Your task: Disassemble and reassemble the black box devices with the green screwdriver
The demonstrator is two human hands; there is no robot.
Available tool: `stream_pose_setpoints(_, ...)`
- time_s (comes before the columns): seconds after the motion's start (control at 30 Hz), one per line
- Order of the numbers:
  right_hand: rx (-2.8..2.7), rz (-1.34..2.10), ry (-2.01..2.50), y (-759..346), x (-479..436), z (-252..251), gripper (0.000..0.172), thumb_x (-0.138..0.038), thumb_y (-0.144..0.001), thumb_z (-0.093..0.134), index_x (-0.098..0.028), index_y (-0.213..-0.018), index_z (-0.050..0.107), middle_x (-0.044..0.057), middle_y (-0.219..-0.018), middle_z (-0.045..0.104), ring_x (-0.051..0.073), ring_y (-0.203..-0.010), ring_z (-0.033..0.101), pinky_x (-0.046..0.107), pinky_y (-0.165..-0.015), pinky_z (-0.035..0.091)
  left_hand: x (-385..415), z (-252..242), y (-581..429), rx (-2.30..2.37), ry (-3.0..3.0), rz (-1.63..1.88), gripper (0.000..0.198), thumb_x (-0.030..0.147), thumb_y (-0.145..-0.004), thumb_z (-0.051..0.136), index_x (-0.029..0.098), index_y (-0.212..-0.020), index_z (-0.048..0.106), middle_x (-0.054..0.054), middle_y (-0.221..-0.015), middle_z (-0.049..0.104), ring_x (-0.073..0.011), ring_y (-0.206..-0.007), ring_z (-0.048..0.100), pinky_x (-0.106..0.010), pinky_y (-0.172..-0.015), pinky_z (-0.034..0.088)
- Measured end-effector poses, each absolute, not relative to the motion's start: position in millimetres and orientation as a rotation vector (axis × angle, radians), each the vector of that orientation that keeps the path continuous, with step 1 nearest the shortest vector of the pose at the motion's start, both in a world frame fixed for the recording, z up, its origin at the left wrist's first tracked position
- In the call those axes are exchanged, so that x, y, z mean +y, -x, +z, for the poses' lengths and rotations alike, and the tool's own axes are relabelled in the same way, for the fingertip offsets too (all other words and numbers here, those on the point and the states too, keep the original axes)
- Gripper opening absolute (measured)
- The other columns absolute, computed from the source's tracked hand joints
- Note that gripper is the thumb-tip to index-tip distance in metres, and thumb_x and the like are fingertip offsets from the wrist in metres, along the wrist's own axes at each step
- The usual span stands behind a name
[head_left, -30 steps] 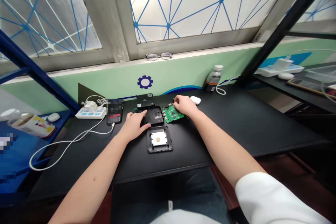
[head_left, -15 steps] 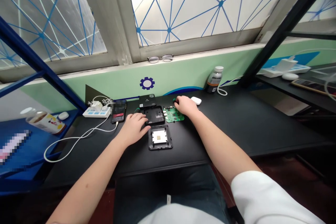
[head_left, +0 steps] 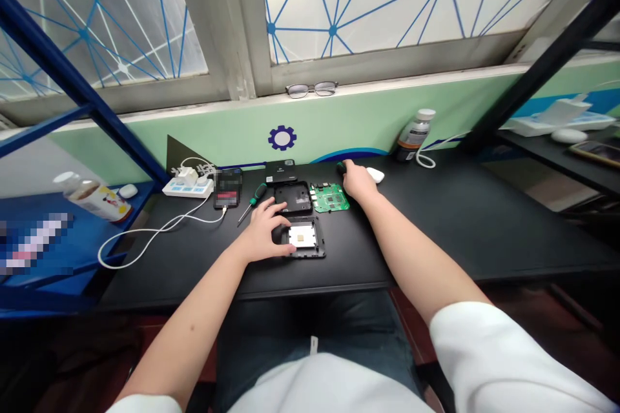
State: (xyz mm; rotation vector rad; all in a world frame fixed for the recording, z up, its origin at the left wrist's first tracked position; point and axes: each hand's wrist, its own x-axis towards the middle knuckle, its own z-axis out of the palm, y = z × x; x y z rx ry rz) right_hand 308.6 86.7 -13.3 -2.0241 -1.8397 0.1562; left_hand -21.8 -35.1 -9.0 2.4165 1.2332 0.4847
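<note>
My left hand rests at the left side of a black cover with a silver metal plate in it. Its thumb and fingers are spread over the cover's edge, holding nothing. Behind that lies an open black casing. A green circuit board is to the casing's right. Past the board, my right hand is closed on a black-and-green handle, which looks like a screwdriver; its shaft is hidden. Another green-and-black screwdriver lies left of the casing.
A black box stands behind the casing. On the left are a phone, a white power strip and a looping white cable. A white case sits beside my right hand, and a bottle stands farther right.
My left hand has moved from beside the casing to the nearer cover, uncovering the left screwdriver. My right hand has drawn slightly away from the circuit board, with the dark handle at its fingers. The view has shifted.
</note>
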Motion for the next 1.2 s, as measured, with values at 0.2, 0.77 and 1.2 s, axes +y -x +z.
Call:
stream_pose_setpoints(0.2, -1.725, 0.133, 1.686, -296.7, 82.7, 1.3, 0.054, -0.016, -0.101, 0.042, -0.015, -0.155, 0.044, 0.020, -0.137, 0.066, 0.030, -0.123, 0.064, 0.049, -0.109, 0.055, -34.3, -12.5, 21.4, 1.232, -2.409, 0.527, 0.046, 0.050, -0.071, 0.097, 0.027, -0.105, 0.076, -0.009, -0.166, 0.052, -0.0445, -0.164, 0.024, -0.071, -0.130, 0.027)
stream_pose_setpoints(0.77, -1.913, 0.494, 0.400, -188.0, -6.2, 4.5, 0.050, -0.024, -0.110, 0.044, -0.038, -0.158, 0.040, 0.009, -0.121, 0.040, 0.020, -0.104, 0.054, 0.036, -0.074, 0.070, -25.5, -16.9, 32.0, 1.172, -2.250, 0.632, 0.052, 0.049, -0.072, 0.096, 0.028, -0.116, 0.077, -0.011, -0.158, 0.059, -0.0401, -0.155, 0.047, -0.062, -0.127, 0.042)
stream_pose_setpoints(1.2, -1.844, 0.612, 0.418, -188.2, -1.2, -7.2, 0.048, -0.024, -0.108, 0.048, -0.037, -0.154, 0.042, 0.008, -0.122, 0.037, 0.018, -0.102, 0.055, 0.038, -0.076, 0.073, -25.8, -15.8, 31.4, 1.205, -2.211, 0.561, 0.051, 0.048, -0.073, 0.096, 0.028, -0.115, 0.077, -0.010, -0.168, 0.047, -0.0414, -0.159, 0.040, -0.062, -0.129, 0.038)
